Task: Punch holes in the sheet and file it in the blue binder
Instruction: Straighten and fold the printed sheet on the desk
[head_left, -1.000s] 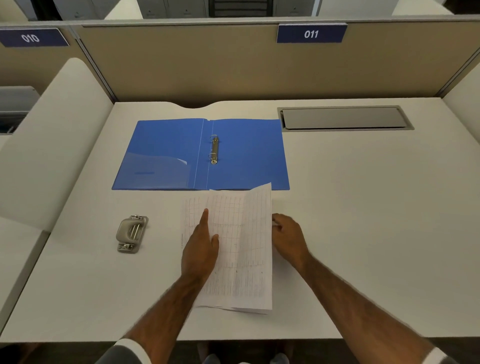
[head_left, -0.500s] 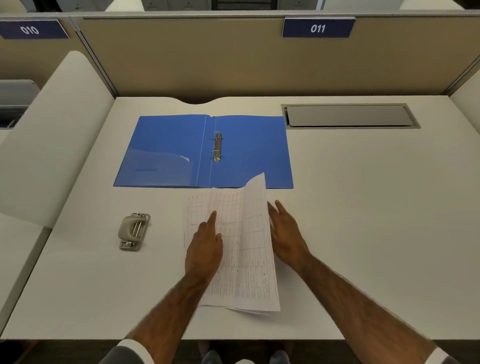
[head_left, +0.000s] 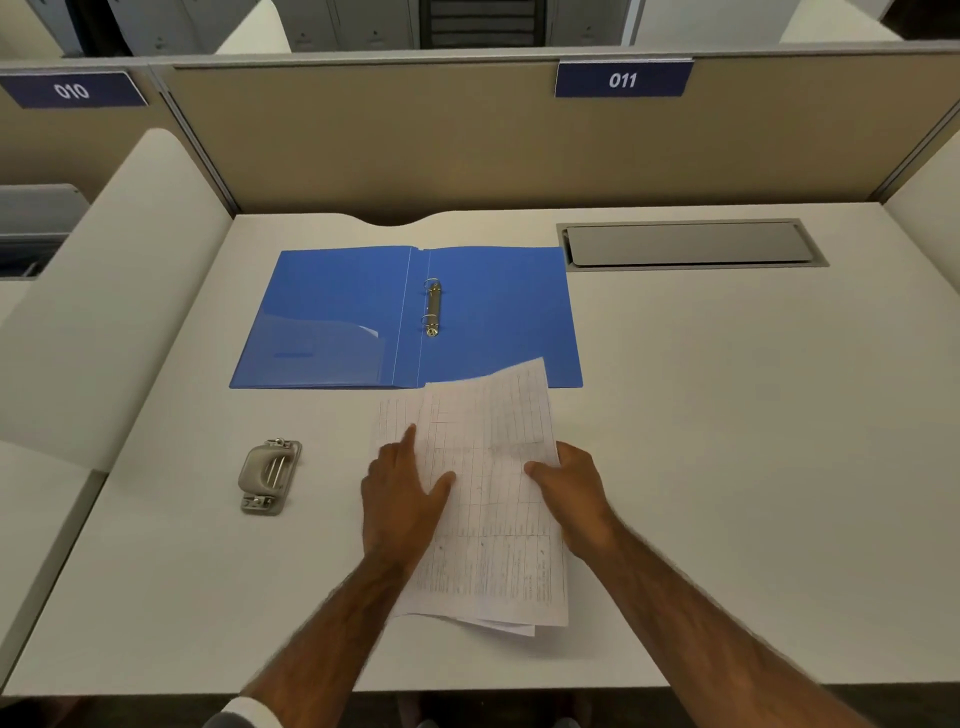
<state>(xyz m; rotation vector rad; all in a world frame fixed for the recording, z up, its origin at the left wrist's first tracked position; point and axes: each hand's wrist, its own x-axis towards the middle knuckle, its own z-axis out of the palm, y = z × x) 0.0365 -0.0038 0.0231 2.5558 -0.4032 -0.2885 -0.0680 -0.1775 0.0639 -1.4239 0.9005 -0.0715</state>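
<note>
Pressing flat with straight fingers, the left hand (head_left: 402, 499) pins the left part of the white printed sheet (head_left: 488, 457), while the right hand (head_left: 571, 493) pinches its raised right edge, thumb on top. The sheet lies at the middle of the white desk (head_left: 727, 467), close to the front edge, and its far corner hangs over the near edge of the open blue plastic binder (head_left: 337, 312), which is spread toward the back edge. I cannot tell whether the binder's metal rings (head_left: 432, 307) are open. The grey metal hole punch (head_left: 270, 475) sits untouched nearer the left edge. The lifted half bows loosely, so a skewed fold would likely put the holes off centre. If the left hand's pressure eases, the sheet may slide on the smooth desk and its edges will not meet.
</note>
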